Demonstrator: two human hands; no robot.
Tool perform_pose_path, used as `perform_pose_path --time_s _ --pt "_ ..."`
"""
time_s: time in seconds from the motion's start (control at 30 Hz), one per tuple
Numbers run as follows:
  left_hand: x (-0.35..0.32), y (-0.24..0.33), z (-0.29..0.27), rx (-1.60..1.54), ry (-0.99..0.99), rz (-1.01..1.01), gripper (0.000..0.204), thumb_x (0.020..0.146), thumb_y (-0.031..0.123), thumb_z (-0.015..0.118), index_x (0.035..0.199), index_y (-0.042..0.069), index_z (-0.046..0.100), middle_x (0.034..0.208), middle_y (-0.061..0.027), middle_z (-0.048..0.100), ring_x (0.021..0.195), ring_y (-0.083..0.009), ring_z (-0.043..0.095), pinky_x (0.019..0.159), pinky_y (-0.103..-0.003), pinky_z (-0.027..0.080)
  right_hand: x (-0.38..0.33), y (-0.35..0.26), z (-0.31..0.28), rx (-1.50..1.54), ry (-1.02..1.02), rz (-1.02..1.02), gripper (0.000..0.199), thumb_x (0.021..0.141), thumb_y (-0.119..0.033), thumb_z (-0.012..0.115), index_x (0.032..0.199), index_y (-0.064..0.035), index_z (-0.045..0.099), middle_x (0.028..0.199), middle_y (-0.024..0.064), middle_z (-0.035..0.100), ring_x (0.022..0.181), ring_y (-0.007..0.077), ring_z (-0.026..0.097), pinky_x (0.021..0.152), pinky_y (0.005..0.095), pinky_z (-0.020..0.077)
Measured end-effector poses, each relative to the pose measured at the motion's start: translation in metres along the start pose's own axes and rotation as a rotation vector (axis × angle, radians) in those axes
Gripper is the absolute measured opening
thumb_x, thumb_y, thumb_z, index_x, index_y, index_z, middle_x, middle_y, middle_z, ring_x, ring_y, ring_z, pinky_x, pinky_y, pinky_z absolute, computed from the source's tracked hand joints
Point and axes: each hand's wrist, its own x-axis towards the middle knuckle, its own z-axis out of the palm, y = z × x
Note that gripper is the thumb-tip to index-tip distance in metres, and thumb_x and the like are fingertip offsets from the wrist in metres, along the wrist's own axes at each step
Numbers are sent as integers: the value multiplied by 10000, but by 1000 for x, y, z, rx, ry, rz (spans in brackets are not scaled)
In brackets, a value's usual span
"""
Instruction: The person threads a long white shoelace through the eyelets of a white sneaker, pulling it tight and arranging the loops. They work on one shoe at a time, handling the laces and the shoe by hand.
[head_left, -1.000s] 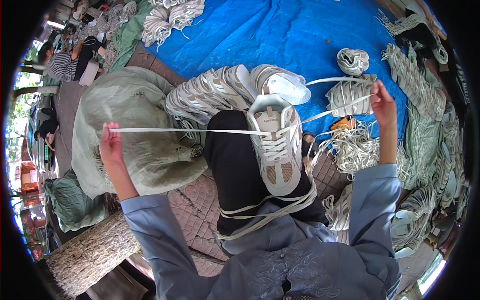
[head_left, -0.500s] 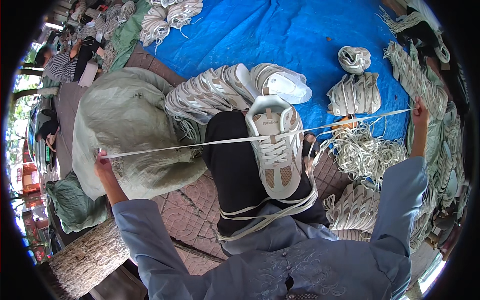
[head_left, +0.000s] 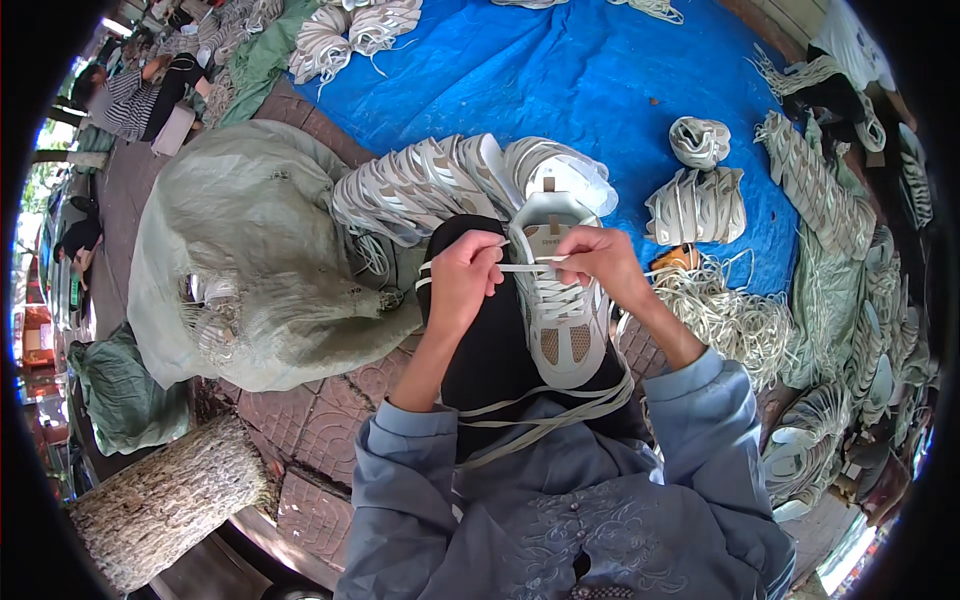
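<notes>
Both our hands are pinched on the white lace (head_left: pixel 525 267) right over the top of the shoe (head_left: pixel 560 300). Our left hand (head_left: pixel 465 280) has its fingers curled tight around one end of the lace, and our right hand (head_left: pixel 600 262) grips the other end between thumb and fingertips, so the two hands sit close together with just a short bit of lace stretched between them. The shoe is a white and beige sneaker resting on our knee, on the black trouser leg (head_left: pixel 495 350), toe pointing back toward us. Loose lace ends (head_left: pixel 545 415) trail down across our lap.

Just beyond the shoe there's a row of more white sneakers (head_left: pixel 420 185) lying side by side. To our left sits a big pale green sack (head_left: pixel 260 250), stuffed full, on the brick paving (head_left: pixel 320 410). To our right is a messy heap of white laces (head_left: pixel 720 310), and past that a bundle of shoe parts (head_left: pixel 697 205) on the blue tarp (head_left: pixel 560 80). A tree trunk (head_left: pixel 165 505) stands at lower left. Far up left another person (head_left: pixel 135 100) in a striped top sits on the ground.
</notes>
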Motion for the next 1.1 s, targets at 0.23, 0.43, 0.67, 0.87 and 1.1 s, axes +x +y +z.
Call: perform_pose_path --time_s 0.23,0.43,0.67,0.87,1.1 --pt "-6 -32 15 594 179 554 25 742 45 553 761 30 549 651 -131 546 552 -293 550 496 -370 431 -1 -6 31 -122 -19 86 58 726 -47 588 684 -21 556 546 19 541 442 54 508 357 179 295" --pt "-19 -32 19 782 111 498 78 737 51 545 694 24 486 636 -135 524 577 -315 558 470 -389 445 -1 -3 27 -6 -50 180 91 746 -85 611 687 -27 573 540 19 543 425 49 498 341 168 287" --pt "-24 -30 29 1101 178 693 109 616 37 569 664 51 472 600 -80 503 521 -206 568 428 -285 472 -3 12 25 63 -47 142 42 733 -43 601 715 -9 584 567 22 547 443 56 516 344 169 310" --pt "-19 -31 31 596 160 556 54 728 0 520 718 12 468 613 -151 520 551 -318 551 473 -379 445 -7 14 22 89 -16 128 35 716 -23 600 693 -3 582 551 17 539 432 42 500 342 166 299" --pt "-29 -42 37 925 198 811 185 667 -6 535 844 19 486 683 -91 509 603 -230 561 494 -310 470 -13 18 20 119 -60 90 49 715 -64 633 729 -30 601 573 10 559 456 42 521 361 165 315"
